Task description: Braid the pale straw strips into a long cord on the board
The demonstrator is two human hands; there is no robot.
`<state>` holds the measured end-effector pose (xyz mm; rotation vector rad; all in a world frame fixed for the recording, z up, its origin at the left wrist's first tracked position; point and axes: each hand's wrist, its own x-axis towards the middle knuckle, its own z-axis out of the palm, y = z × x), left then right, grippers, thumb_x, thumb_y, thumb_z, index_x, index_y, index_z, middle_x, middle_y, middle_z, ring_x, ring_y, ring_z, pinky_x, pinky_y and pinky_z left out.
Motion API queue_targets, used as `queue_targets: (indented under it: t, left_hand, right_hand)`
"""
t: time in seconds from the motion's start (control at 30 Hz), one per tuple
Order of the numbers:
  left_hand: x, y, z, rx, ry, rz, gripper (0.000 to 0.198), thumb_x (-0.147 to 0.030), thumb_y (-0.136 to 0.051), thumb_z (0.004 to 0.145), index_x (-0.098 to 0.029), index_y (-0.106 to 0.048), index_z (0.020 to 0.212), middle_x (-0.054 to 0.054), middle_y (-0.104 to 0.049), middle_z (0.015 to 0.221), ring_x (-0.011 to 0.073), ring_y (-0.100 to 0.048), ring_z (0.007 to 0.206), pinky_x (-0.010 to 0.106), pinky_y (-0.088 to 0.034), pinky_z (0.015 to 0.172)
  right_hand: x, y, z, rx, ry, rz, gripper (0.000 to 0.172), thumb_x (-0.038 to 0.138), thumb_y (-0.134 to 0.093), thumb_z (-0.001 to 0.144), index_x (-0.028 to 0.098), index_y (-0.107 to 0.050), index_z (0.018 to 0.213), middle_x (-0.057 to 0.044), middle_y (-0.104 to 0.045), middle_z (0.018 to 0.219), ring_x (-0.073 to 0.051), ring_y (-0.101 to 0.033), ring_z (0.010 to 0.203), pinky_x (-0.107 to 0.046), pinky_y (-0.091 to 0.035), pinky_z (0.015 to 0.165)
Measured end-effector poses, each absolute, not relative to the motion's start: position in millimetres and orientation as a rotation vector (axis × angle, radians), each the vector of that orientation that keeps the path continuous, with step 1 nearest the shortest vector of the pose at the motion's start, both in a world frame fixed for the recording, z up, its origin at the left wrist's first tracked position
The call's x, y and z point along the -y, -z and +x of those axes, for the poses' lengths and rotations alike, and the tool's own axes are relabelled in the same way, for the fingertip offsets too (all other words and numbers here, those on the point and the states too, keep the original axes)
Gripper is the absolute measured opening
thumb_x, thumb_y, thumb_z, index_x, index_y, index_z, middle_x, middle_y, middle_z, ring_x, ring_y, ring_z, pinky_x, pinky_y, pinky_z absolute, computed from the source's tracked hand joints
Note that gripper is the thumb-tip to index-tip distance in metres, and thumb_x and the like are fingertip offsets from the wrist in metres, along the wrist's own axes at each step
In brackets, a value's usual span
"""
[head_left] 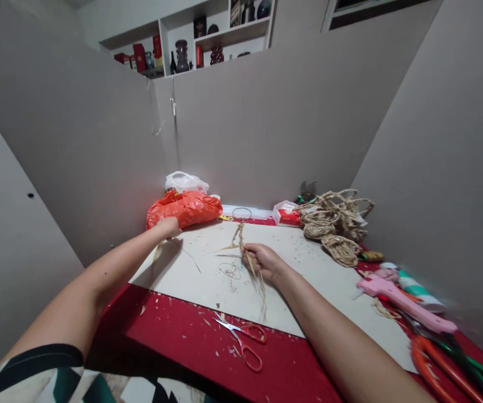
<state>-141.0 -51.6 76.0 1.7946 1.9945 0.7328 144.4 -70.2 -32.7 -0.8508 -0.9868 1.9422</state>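
Braided straw (241, 230) sits mid-board, its plait running away from me toward the back edge, and I'm sweeping from the left. My left hand (170, 228) hangs in front of the orange bag (191, 208), touching or not I can't tell, with tan strands (156, 254) showing beneath it; the fingers are hidden, so no call on whether that grip is pinched or loose. Orange bag and white bag (186, 182) fill the back left, but between left hand and plait the pale board (199, 288) offers good open room. On to the middle: the far stretch looks plaited, so I'd call that part done, while straw ends (251, 264) splay and dangle loose, which I'd judge is what's left. My right hand (263, 260) has a narrow grip, fingertips closed on the straw at the plait's near end. A curled strand (230, 271) and crumbs litter the board close by. Nearer me, the scissors (236, 329) lie with blades parted on the red worktop (174, 324), between board edge and worktop edge: a tight strip. Rightward, bare board again, bounded by the rope bundle (329, 221) behind and the pink glue gun (404, 299) crowding the right edge.
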Motion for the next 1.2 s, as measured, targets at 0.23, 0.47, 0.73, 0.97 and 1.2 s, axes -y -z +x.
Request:
queue_targets:
  t: [0.23,0.47,0.73,0.97,1.2]
  left_hand:
    - [42,-38,-171,-2.161,-0.307,1.660,0.006,-0.015,-0.060,0.052,-0.013,-0.055,0.050,0.006,-0.051,0.043,0.0197,-0.053,0.049,0.030,-0.042,0.052]
    - [36,-34,-167,-2.060,-0.492,1.909,0.009,-0.009,-0.058,0.054,-0.015,-0.052,0.055,0.004,-0.055,0.057,0.0184,-0.056,0.069,0.025,-0.040,0.062]
    - [56,-52,-84,-1.134,-0.766,1.664,0.023,-0.018,-0.061,0.062,-0.016,-0.050,0.083,-0.002,-0.057,0.054,0.0090,-0.050,0.046,0.021,-0.039,0.049]
    - [49,-32,-29,-0.998,-0.694,1.713,0.011,-0.017,-0.052,0.066,-0.013,-0.057,0.075,-0.003,-0.053,0.051,0.0073,-0.048,0.044,0.019,-0.036,0.046]
    - [46,-17,-23,-0.985,-0.766,1.990,0.015,-0.019,-0.047,0.072,-0.014,-0.061,0.072,-0.001,-0.054,0.059,0.0092,-0.047,0.054,0.021,-0.036,0.053]
  right_hand:
    - [66,35,147,0.990,-1.967,-0.864,0.012,0.019,-0.051,0.071,0.018,-0.042,0.064,0.011,-0.023,0.041,-0.003,-0.017,0.031,-0.013,-0.011,0.028]
    - [68,31,152,0.929,-2.025,-0.859,0.013,0.022,-0.053,0.071,0.017,-0.043,0.065,0.012,-0.021,0.042,-0.003,-0.015,0.032,-0.013,-0.011,0.029]
    - [67,26,154,0.917,-2.027,-0.872,0.014,0.022,-0.059,0.070,0.015,-0.047,0.065,0.012,-0.021,0.041,-0.002,-0.015,0.034,-0.012,-0.010,0.030]
    - [67,22,155,0.912,-2.041,-0.824,0.013,0.023,-0.060,0.072,0.014,-0.050,0.069,0.012,-0.021,0.042,-0.002,-0.014,0.034,-0.013,-0.009,0.030]
    - [68,19,156,0.816,-2.057,-0.803,0.013,0.022,-0.060,0.073,0.014,-0.052,0.068,0.012,-0.021,0.043,-0.002,-0.013,0.035,-0.013,-0.009,0.031]
